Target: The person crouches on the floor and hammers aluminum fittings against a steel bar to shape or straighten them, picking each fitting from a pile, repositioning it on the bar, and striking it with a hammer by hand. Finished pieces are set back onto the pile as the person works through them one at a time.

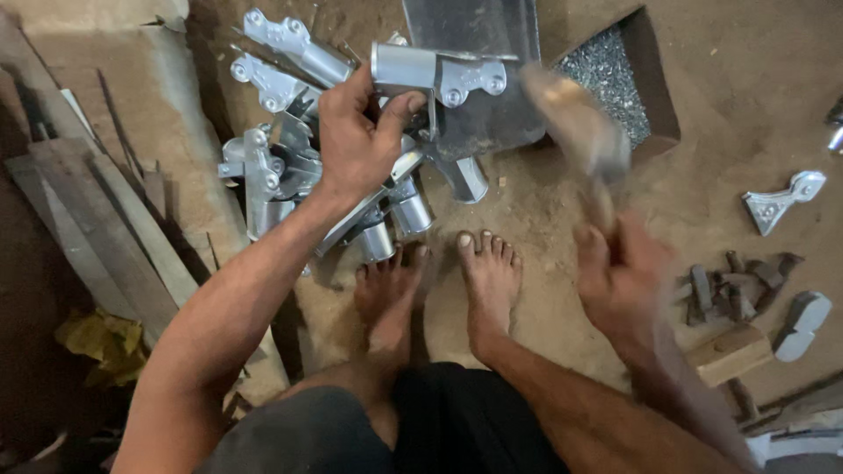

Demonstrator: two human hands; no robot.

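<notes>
Ideally, the left hand (356,145) pinching the silver bracket (439,75) stays clear while the right hand (623,272), gripping the blurred hammer (580,132), strikes squarely.

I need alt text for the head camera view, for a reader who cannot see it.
The left hand grips a silver metal bracket over a metal plate, while the right hand holds a motion-blurred hammer. More brackets lie piled beside bare feet.

Silver metal bracket (436,75) with a cylindrical sleeve and a flat plate with holes, held roughly level over a dark steel plate (479,83), above the pile of like parts. Hammer (584,140), wooden handle, motion-blurred, tilted, head up near the bracket.
</notes>
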